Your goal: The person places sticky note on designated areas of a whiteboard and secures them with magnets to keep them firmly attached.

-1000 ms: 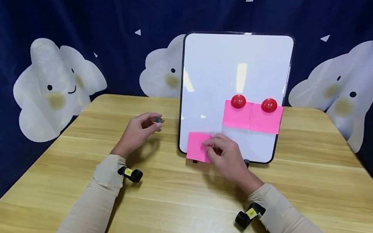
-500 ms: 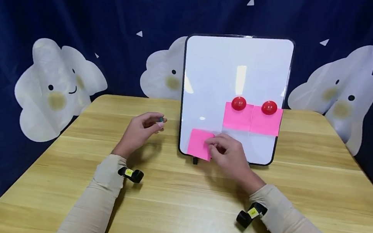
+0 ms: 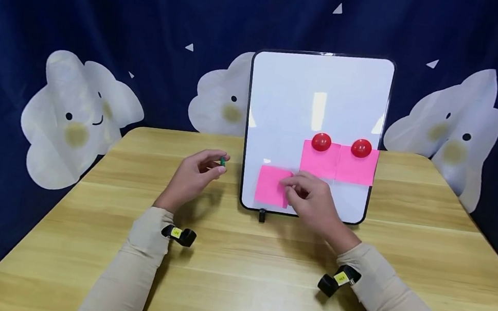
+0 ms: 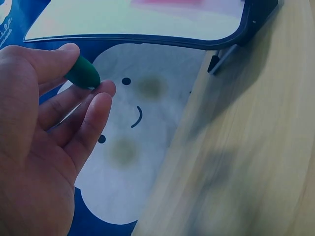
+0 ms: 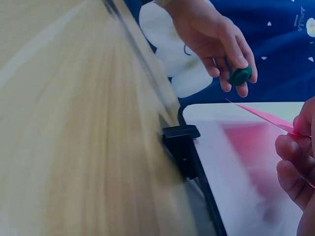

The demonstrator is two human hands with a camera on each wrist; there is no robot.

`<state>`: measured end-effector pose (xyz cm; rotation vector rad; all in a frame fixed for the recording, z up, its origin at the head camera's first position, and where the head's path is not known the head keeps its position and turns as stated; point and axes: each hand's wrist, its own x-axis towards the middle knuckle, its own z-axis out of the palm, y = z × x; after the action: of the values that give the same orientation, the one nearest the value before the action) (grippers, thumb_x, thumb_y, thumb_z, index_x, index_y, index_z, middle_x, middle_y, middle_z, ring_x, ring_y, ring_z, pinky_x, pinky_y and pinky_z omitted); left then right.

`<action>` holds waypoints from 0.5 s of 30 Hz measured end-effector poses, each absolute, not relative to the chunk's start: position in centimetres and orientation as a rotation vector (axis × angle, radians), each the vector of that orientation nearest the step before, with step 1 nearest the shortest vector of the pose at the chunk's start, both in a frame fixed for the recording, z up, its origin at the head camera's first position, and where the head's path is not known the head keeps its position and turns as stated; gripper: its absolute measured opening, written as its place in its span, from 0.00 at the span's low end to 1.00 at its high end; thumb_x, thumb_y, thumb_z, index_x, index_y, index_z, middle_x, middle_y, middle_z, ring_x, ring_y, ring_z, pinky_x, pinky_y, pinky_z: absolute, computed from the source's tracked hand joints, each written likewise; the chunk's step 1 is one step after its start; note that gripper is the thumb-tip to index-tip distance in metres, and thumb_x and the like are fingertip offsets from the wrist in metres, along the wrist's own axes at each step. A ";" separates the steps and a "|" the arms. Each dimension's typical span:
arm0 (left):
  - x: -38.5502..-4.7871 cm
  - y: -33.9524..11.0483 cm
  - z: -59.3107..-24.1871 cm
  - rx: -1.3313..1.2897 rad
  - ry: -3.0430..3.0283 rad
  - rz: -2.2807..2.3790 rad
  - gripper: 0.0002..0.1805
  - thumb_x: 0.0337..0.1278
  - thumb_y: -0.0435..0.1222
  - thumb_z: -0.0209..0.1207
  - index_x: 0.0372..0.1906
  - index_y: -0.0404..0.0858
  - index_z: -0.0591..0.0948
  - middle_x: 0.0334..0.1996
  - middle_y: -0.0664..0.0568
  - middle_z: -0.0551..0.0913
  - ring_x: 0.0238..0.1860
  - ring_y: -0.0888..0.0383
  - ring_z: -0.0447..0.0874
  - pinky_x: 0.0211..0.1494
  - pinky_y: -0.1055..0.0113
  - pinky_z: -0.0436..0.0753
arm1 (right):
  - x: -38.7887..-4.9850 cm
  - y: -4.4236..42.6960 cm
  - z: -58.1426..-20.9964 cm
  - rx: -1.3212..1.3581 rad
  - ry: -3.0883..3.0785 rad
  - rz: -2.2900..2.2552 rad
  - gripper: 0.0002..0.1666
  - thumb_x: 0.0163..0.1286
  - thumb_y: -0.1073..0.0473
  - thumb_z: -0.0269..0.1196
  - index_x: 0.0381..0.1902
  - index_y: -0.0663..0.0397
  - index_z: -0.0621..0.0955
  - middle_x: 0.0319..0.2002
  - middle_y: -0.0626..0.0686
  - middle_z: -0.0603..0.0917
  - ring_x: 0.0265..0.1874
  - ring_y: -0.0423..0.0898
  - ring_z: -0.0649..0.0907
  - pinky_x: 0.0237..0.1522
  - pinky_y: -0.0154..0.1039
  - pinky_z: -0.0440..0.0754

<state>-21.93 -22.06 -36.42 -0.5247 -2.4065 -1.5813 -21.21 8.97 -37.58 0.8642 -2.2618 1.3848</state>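
Observation:
My left hand (image 3: 195, 176) pinches a small round green magnet (image 4: 83, 73) between thumb and fingertips, left of the whiteboard (image 3: 284, 97). At the board's lower part, my right hand (image 3: 311, 199) pinches the right edge of a pink sticky note (image 3: 270, 185). In the right wrist view that note (image 5: 268, 118) stands a little off the board, its reflection showing on the glossy surface. Two more pink notes hang side by side at the right, a left one (image 3: 318, 160) and a right one (image 3: 356, 167). A red magnet (image 3: 321, 142) and another red magnet (image 3: 361, 148) sit on their top edges.
The whiteboard stands upright on small black feet (image 3: 262, 216) on a wooden table (image 3: 234, 278). Behind it hangs a dark blue curtain (image 3: 163, 20) printed with white clouds and triangles.
My right hand has raised the pink note from the board's bottom edge to higher in front of the board. My left hand has shifted slightly right with the green magnet.

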 end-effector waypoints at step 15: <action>-21.9 -22.1 -36.0 -0.524 -2.378 -1.555 0.20 0.69 0.40 0.62 0.63 0.44 0.80 0.53 0.54 0.83 0.48 0.56 0.83 0.47 0.65 0.82 | -22.6 8.3 -35.1 0.923 -2.141 1.292 0.12 0.66 0.71 0.62 0.42 0.58 0.89 0.34 0.49 0.83 0.21 0.44 0.72 0.21 0.32 0.69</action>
<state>-21.91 -22.07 -35.96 -0.5241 -2.3781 -1.5549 -22.64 8.26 -35.11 0.9227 -2.1410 1.2920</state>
